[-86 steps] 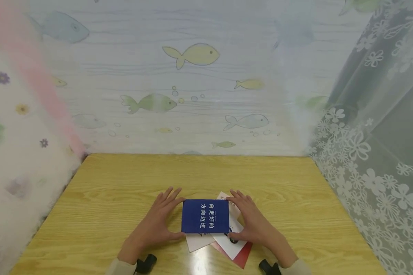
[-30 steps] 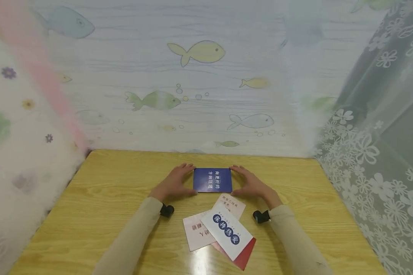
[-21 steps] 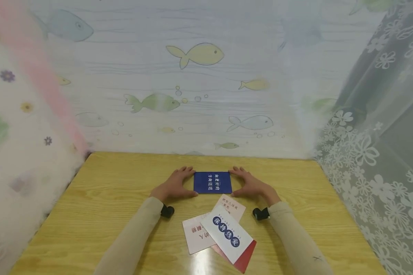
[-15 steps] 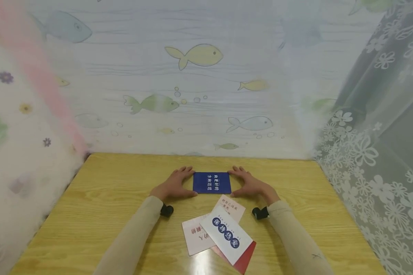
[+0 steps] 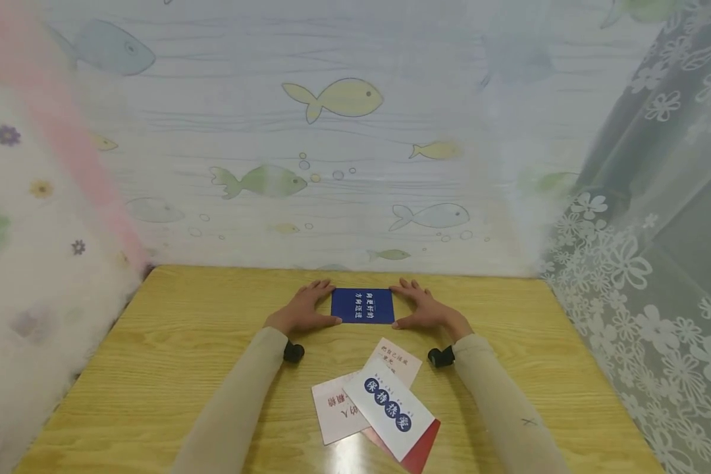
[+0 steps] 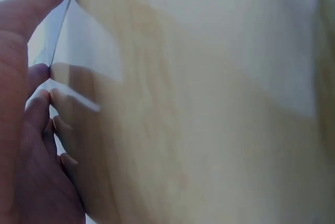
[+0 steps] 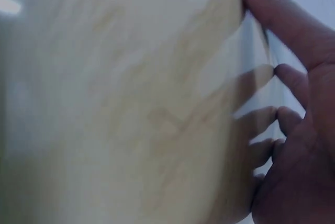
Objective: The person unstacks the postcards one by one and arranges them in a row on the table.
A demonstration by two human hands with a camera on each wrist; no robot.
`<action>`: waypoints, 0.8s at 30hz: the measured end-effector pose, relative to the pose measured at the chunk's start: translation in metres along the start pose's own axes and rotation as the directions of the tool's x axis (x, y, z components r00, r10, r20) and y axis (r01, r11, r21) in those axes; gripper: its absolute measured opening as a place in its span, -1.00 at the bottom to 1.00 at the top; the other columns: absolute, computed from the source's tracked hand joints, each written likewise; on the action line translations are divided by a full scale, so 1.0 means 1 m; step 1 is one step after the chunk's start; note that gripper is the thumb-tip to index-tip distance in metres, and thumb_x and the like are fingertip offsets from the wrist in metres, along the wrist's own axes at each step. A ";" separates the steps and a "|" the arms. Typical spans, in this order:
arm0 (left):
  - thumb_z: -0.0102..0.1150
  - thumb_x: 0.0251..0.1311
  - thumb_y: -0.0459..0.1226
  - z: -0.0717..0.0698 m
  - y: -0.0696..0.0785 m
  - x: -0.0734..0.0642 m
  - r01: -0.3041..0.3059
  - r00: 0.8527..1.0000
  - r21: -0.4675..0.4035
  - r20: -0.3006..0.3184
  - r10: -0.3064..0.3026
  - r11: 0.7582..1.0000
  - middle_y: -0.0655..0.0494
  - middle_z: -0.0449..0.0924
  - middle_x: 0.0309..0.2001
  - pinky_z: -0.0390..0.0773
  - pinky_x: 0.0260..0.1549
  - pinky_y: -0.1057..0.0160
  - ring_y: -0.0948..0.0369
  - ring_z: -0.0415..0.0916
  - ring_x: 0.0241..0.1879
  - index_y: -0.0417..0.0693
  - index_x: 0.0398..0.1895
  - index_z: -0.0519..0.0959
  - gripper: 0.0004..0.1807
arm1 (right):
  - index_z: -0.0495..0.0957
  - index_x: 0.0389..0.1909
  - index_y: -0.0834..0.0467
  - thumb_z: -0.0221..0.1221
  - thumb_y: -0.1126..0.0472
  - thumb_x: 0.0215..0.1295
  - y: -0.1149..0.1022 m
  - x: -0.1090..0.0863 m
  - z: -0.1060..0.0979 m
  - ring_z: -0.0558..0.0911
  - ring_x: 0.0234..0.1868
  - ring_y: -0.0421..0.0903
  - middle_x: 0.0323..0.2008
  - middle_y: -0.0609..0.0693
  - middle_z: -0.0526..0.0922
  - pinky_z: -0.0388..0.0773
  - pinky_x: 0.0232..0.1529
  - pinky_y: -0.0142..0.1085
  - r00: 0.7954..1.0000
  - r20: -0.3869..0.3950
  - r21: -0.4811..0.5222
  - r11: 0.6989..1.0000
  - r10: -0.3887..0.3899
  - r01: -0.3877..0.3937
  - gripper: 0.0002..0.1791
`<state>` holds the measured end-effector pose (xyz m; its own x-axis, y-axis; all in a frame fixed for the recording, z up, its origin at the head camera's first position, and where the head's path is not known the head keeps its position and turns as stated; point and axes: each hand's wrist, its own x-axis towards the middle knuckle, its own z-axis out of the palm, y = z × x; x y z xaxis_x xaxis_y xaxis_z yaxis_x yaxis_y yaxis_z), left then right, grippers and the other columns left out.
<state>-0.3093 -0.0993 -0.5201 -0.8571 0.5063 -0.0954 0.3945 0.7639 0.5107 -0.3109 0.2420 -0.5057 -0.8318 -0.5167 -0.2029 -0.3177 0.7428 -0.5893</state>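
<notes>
In the head view, a dark blue card [image 5: 363, 306] with white characters lies flat at the far middle of the wooden table. My left hand [image 5: 303, 310] holds it by the left corners, thumb at the near one and index finger at the far one. The right hand [image 5: 426, 311] grips the opposite corners the same way. The left wrist view has the left thumb [image 6: 36, 1] at the card's thin edge, the other fingers touching the tabletop. On the right wrist view, the right thumb [image 7: 285, 20] likewise sits at the edge.
Nearer me lies an overlapping pile: a white card [image 5: 388, 411] with blue circles on top, pink cards [image 5: 334, 408] beneath, and a red card [image 5: 422, 451] at the bottom right. A fish-patterned cloth [image 5: 343, 217] hangs behind the wooden table [image 5: 201, 316]; lace curtain [image 5: 628, 316] on the right.
Both hands have carried the blue card forward from over the pile to the table's far part, uncovering the cards below. In the last half second it has shifted slightly farther away.
</notes>
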 end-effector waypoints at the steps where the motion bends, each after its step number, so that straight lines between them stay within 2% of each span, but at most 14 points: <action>1: 0.26 0.24 0.18 0.000 0.000 0.000 -0.003 1.000 -0.001 -0.001 0.003 1.000 -0.05 -0.06 0.64 -0.17 0.59 -0.16 -0.11 -0.20 0.62 -0.06 0.62 0.09 0.01 | 0.07 0.62 0.00 0.40 -0.06 0.22 0.001 0.000 0.000 -0.38 0.62 0.25 0.64 0.19 -0.24 -0.50 0.55 0.24 1.000 0.007 -0.004 1.000 0.007 -0.007 0.03; 10: 0.16 0.32 0.18 -0.003 0.005 0.000 -0.010 0.999 0.060 0.042 0.007 0.998 -0.12 -0.16 0.65 -0.22 0.58 -0.18 -0.15 -0.25 0.62 -0.07 0.64 0.00 0.00 | -0.01 0.64 -0.08 0.34 -0.11 0.28 0.007 -0.002 0.000 -0.43 0.62 0.20 0.65 0.13 -0.30 -0.50 0.57 0.17 0.999 0.033 -0.019 1.000 0.002 -0.001 0.02; 15: 0.17 0.34 0.15 -0.004 0.006 0.001 -0.030 0.999 0.052 0.021 0.029 0.998 -0.18 -0.13 0.64 -0.21 0.58 -0.20 -0.17 -0.24 0.62 -0.12 0.64 0.01 -0.02 | -0.03 0.65 -0.05 0.30 -0.14 0.32 0.009 -0.001 -0.002 -0.42 0.62 0.21 0.65 0.14 -0.30 -0.48 0.57 0.19 1.000 0.029 -0.030 1.000 -0.004 0.005 0.01; 24: 0.21 0.33 0.14 -0.002 0.003 0.001 -0.031 0.999 0.048 0.015 0.030 0.998 -0.21 -0.12 0.63 -0.20 0.57 -0.21 -0.19 -0.24 0.61 -0.15 0.63 0.03 -0.01 | -0.05 0.65 -0.09 0.27 -0.16 0.34 0.010 0.004 0.002 -0.42 0.63 0.17 0.65 0.11 -0.32 -0.48 0.59 0.13 0.999 0.035 -0.041 0.999 0.024 -0.023 -0.01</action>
<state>-0.3102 -0.0973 -0.5166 -0.8398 0.5349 -0.0925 0.4361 0.7663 0.4718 -0.3169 0.2471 -0.5139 -0.8226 -0.5133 -0.2447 -0.3172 0.7714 -0.5517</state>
